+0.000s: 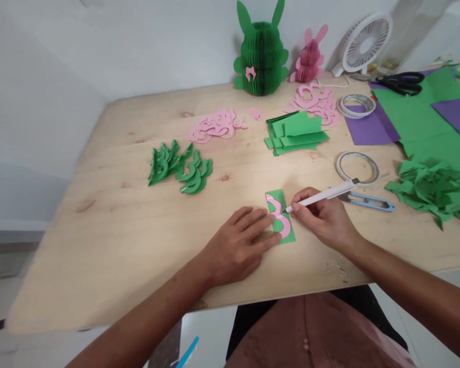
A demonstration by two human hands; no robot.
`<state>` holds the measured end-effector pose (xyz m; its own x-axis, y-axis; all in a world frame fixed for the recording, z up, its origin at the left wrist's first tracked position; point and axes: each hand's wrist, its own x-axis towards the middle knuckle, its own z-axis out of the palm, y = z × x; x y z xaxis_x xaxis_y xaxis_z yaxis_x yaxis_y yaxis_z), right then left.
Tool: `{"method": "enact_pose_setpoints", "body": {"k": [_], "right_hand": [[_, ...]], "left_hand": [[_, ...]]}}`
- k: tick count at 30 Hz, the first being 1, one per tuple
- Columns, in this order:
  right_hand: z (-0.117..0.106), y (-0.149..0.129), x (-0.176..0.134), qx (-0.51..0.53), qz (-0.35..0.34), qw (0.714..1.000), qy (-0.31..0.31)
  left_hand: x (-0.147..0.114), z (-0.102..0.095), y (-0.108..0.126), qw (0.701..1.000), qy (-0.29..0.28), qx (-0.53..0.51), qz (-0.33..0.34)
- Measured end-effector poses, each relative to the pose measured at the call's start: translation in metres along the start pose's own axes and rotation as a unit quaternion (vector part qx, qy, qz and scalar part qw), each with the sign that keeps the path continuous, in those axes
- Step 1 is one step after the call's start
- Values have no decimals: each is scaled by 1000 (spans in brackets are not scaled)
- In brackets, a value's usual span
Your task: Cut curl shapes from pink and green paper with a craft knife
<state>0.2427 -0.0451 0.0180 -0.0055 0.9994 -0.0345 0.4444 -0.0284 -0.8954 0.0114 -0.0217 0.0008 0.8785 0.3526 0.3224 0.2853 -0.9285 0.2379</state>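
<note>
Near the front of the table lies a small green paper strip (290, 236) with a curvy pink paper cutout (285, 225) on top of it. My left hand (239, 243) rests flat, fingers stretched out, its fingertips pressing the cutout and strip down from the left. In my right hand (325, 217) is a white pen (322, 196), held slanted in a writing grip. Its tip touches or nearly touches the cutout's right edge, around the notch between the two curves.
Behind are folded green strips (301, 130), green cutouts (193, 171), pink cutouts (216, 125), and green (261, 56) and pink (309, 61) paper rabbits. To the right sit thread snips (373, 202), a tape roll (339, 166), green scraps (437, 189), black scissors (400, 82) and a white fan (366, 43).
</note>
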Motion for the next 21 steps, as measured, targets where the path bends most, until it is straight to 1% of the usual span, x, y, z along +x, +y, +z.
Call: {"method": "enact_pose_setpoints", "body": {"k": [9, 21], "right_hand": [[2, -2, 1, -22, -28, 999, 3], [3, 1, -2, -43, -44, 998, 4]], "left_hand": [[0, 0, -1, 1000, 5, -3, 5], [0, 1, -1, 1000, 3, -9, -5]]}}
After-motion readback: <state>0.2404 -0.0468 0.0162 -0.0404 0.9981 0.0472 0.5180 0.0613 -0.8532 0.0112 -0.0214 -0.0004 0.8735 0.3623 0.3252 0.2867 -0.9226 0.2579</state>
